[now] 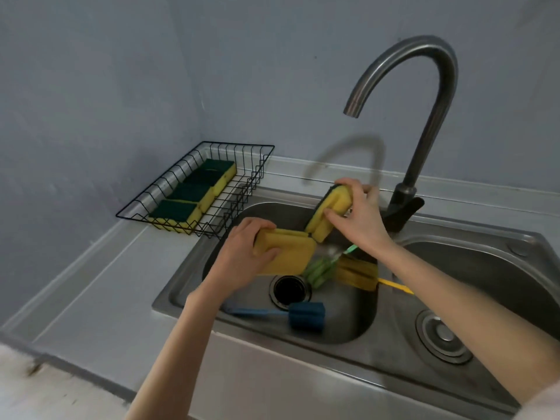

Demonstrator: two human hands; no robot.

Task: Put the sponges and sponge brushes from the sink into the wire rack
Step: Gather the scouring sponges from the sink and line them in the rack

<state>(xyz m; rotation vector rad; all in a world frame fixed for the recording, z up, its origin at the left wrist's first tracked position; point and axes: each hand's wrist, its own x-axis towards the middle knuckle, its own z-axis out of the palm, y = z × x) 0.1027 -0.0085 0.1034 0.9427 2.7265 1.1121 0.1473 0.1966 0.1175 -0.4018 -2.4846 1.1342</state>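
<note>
My left hand (247, 250) grips a stack of yellow sponges (292, 253) over the left sink basin (188, 277). My right hand (359, 218) holds another pair of yellow sponges with a green scouring side (328, 212), tilted on edge above the basin's back. In the basin lie a blue sponge brush (306, 315), a green sponge brush (319, 271) and a yellow sponge brush (359, 274). The black wire rack (242, 195) stands on the counter at the back left, with several green-topped yellow sponges (189, 201) in a row along its left side.
A tall curved steel faucet (424, 122) rises behind the sink, its spout over my right hand. A second basin (472, 298) with a drain plug lies to the right. The grey counter (100, 286) runs left of the sink, walls close behind.
</note>
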